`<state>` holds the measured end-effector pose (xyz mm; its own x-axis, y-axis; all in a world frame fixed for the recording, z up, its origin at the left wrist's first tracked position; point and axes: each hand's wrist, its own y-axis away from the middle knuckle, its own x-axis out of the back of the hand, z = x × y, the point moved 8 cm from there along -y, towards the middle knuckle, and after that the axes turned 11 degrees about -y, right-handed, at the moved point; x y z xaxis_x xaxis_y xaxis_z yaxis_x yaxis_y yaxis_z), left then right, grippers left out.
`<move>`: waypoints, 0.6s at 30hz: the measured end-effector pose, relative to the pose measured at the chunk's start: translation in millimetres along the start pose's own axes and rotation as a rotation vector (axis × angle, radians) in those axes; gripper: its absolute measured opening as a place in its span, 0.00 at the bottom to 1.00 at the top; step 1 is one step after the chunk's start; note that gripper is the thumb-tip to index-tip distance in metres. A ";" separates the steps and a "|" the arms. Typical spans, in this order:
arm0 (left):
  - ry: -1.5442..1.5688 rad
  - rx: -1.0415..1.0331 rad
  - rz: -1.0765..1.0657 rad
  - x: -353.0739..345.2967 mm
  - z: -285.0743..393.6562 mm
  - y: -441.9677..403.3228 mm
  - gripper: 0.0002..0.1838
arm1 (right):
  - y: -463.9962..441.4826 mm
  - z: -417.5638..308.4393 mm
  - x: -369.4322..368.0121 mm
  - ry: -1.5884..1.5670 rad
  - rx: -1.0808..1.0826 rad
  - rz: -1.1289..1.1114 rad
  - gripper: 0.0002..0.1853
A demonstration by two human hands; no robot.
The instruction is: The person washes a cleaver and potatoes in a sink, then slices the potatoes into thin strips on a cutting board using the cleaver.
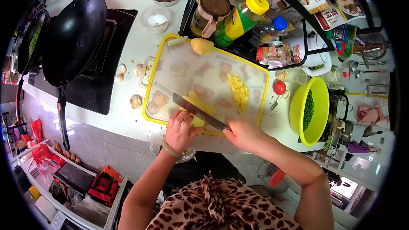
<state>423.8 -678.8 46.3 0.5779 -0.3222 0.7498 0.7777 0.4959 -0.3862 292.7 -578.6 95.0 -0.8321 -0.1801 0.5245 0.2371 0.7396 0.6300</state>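
My right hand [244, 135] is wrapped round the handle of a cleaver [200, 113], whose blade lies slantwise over pale yellow potato slices [197, 102]. Bent fingers of my left hand [180, 130] press on the slices at the near side of the blade. Under them is a yellow-rimmed cutting board [170, 73]. A heap of thin potato strips [238, 92] lies on the board's right part. At its far edge are a peeled potato piece [202, 46] and a pale stalk piece [177, 41].
A black wok [76, 38] stands on the stove at left. Garlic bulbs [136, 101] lie left of the board. Behind it is a black rack with an oil bottle [238, 21]. To the right are a tomato [279, 87] and a green basin [321, 111] of chopped greens.
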 end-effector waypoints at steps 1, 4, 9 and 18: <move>0.001 0.003 0.001 0.0 -0.3 -0.2 0.32 | 0.6 1.5 -0.2 -0.015 -0.024 -0.013 0.11; -0.002 0.011 -0.020 -0.9 -2.9 0.9 0.32 | -2.7 5.0 -2.7 0.017 -0.054 -0.023 0.12; 0.029 -0.017 -0.006 -1.3 -1.6 1.5 0.31 | -25.2 3.8 -20.6 0.061 -0.051 -0.040 0.13; 0.013 -0.006 0.007 3.3 2.7 -3.8 0.28 | -46.5 11.3 -32.5 -0.090 0.012 0.175 0.12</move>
<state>422.1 -679.6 51.7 0.5863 -0.3297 0.7400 0.7752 0.4936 -0.3942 303.1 -599.8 42.1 -0.8204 0.0105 0.5716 0.3766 0.7623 0.5264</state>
